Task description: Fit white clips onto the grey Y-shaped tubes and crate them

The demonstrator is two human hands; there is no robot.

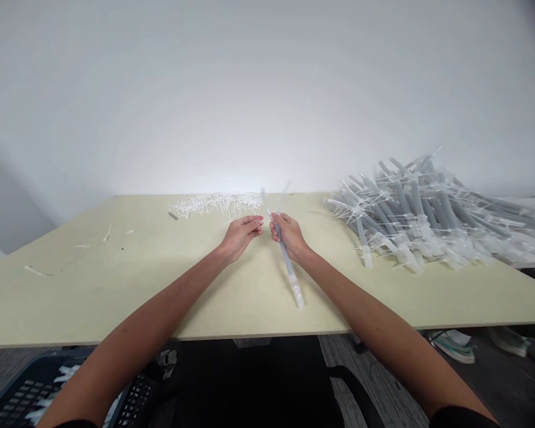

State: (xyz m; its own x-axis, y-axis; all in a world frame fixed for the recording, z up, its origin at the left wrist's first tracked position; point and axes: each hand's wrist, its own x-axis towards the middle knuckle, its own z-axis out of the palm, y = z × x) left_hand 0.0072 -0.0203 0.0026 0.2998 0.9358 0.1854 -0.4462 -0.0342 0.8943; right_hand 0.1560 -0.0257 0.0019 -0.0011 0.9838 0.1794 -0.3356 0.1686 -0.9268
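My right hand grips a long grey translucent plastic tube, which slants down toward me and ends in a clear fitting. The tube's thin upper end rises past my fingers. My left hand is curled, its fingertips close to my right hand and not touching it. A thin pale strip stands just beyond those fingertips, and I cannot tell whether they hold it. Beyond my hands lies a heap of small white plastic strips. To the right is a large pile of similar grey tubes with clear fittings.
The pale wooden table has a few white scraps at its left and a small grey piece by the heap. A black perforated crate holding white pieces sits on the floor below left. A white wall stands behind.
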